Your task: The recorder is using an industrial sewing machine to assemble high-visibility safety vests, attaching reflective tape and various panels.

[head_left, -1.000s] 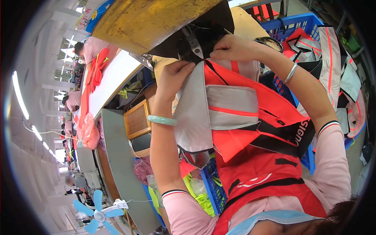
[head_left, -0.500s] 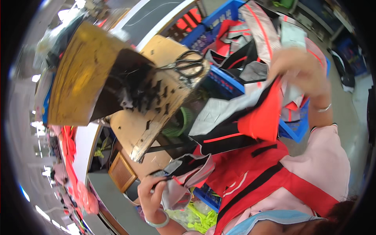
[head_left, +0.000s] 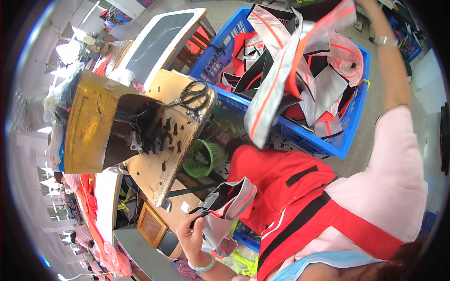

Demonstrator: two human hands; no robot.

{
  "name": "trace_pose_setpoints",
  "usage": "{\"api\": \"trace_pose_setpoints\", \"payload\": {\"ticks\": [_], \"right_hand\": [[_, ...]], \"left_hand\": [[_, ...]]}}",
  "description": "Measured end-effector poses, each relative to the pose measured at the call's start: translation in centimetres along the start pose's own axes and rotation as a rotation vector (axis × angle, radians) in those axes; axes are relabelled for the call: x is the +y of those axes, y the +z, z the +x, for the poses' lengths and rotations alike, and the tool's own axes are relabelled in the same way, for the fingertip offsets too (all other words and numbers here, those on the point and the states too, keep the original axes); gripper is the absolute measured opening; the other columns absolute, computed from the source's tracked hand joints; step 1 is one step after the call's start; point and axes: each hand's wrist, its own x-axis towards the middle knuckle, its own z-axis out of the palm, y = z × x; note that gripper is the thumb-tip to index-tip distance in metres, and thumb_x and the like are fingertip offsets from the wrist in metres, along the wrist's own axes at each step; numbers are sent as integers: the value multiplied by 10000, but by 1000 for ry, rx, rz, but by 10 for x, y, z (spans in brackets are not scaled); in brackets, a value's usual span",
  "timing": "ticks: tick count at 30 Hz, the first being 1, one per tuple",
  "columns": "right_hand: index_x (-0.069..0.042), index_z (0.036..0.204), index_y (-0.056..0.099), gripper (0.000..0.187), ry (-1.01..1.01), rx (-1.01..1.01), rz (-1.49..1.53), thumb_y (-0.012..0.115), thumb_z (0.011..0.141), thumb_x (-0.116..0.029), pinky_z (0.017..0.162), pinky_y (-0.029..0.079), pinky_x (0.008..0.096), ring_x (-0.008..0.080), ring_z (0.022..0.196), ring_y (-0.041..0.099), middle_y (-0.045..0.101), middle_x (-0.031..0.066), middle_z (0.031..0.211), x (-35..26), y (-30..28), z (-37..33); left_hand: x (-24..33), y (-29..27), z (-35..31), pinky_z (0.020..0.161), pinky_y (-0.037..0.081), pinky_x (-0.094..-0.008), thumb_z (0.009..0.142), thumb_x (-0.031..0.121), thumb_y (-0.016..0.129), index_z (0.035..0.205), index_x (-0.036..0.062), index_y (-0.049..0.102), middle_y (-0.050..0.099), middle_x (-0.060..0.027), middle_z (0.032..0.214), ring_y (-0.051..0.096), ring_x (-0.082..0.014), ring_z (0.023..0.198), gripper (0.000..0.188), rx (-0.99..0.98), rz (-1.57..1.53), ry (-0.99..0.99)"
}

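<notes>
My left hand (head_left: 191, 238), with a pale bangle, is closed around a folded grey fabric piece (head_left: 220, 234) with black lining and orange-red trim. My right arm reaches far up at the right; its hand (head_left: 369, 6) is cut by the top edge, and its fingers do not show. Close to that hand is the upper end of a long grey fabric strip (head_left: 274, 100) with an orange-red stripe, blurred, hanging over the basket. I cannot tell whether the hand holds it. Similar fabric pieces (head_left: 323, 91) are heaped in the blue plastic basket (head_left: 344, 149).
Scissors (head_left: 193, 96) lie on the worn wooden board (head_left: 152, 173) among black scraps, beside a yellow-brown curved panel (head_left: 89, 124). Below the board stands a green mesh bin (head_left: 201, 161). A grey-topped table (head_left: 161, 35) stands behind. My red apron (head_left: 281, 182) covers my lap.
My right hand has moved up and away to the top edge. The red, black and grey pieces near my lap have left it; a long strip now hangs over the basket. My left hand keeps its hold.
</notes>
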Motion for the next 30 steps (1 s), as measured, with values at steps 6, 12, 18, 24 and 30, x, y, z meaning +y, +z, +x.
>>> {"api": "trace_pose_setpoints", "payload": {"ticks": [6,12,18,24,30], "right_hand": [[-193,1340,511,740,-320,-879,-231,713,704,-512,1094,177,626,355,1354,329,420,121,1437,-78,136,-244],[-211,1288,574,524,133,-933,-266,591,765,-234,1015,392,482,325,1221,493,539,154,1317,41,171,-269],[-152,1377,465,537,230,-962,-198,490,841,-148,1067,360,384,335,1297,428,467,165,1380,188,146,-319],[-96,1443,379,777,43,-983,-246,670,805,-429,1135,239,412,317,1388,317,347,174,1494,40,127,-242],[-22,1345,462,763,-70,-1060,1030,762,691,-277,1131,263,400,300,1329,411,478,178,1368,-279,139,-282]], "left_hand": [[20,28,18,602,398,-226,858,23,634,908,-21,655,593,-33,722,526,-91,668,70,-3,21,13],[20,27,6,629,441,-249,845,27,655,918,-19,663,628,-50,760,566,-115,690,87,95,91,-24],[45,40,40,618,481,-314,812,39,665,881,3,668,641,-136,770,625,-251,684,78,177,166,139],[38,77,71,622,480,-347,828,95,642,894,18,647,612,-133,799,611,-312,719,102,179,172,312],[49,120,71,596,489,-388,828,129,639,905,66,597,576,-98,875,611,-302,752,108,178,221,486]]}}
